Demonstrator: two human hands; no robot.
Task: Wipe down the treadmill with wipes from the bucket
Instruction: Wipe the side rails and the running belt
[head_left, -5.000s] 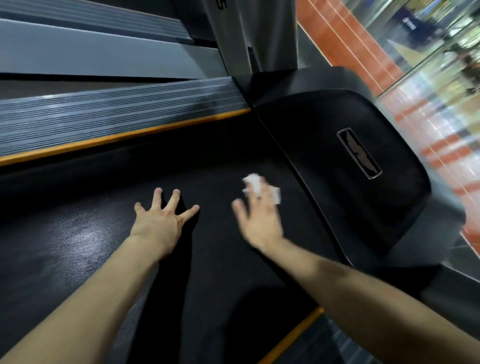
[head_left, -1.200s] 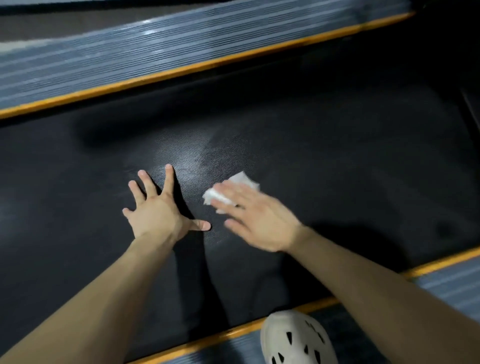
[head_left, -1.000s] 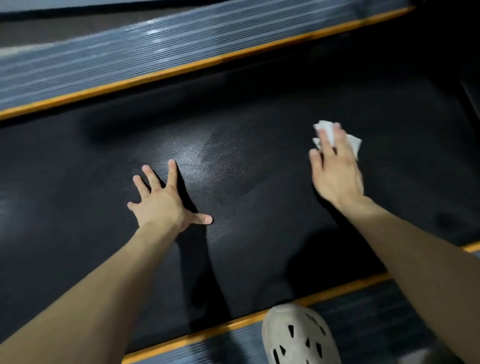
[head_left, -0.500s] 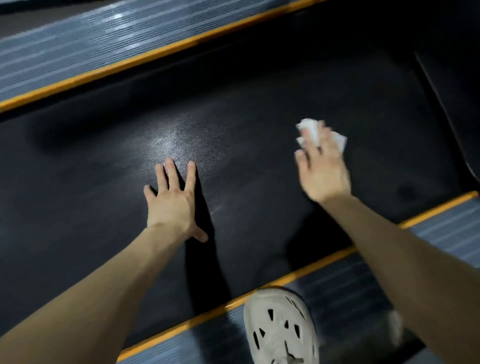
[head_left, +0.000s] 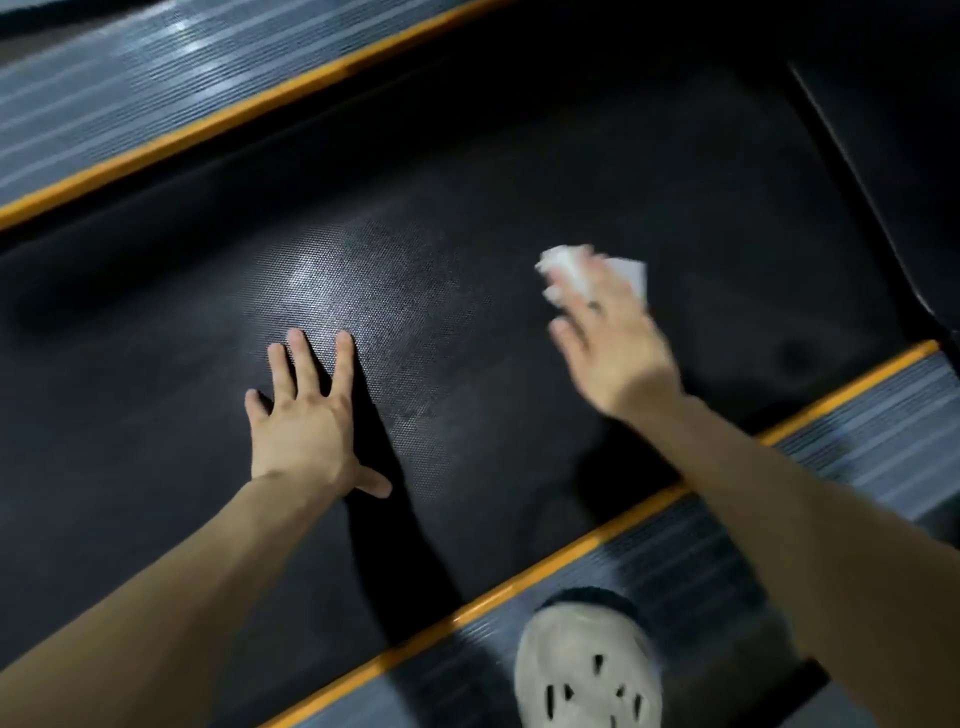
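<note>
two hands on the black treadmill belt (head_left: 467, 208), one white wipe (head_left: 571, 270) under the right.
left hand (head_left: 306, 431) flat, fingers spread, holding nothing; right hand (head_left: 615, 348), blurred, presses the wipe with straight fingers, right of centre. pale shoe (head_left: 587, 670) on near side rail (head_left: 675, 561).

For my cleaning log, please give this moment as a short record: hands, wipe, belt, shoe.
left hand: flat on the belt, spread wide
right hand: presses the wipe onto the belt, motion-blurred
wipe: white, crumpled, under the right hand
belt: black, textured, a glossy patch beside the left hand
shoe: pale, on the near side rail
</note>
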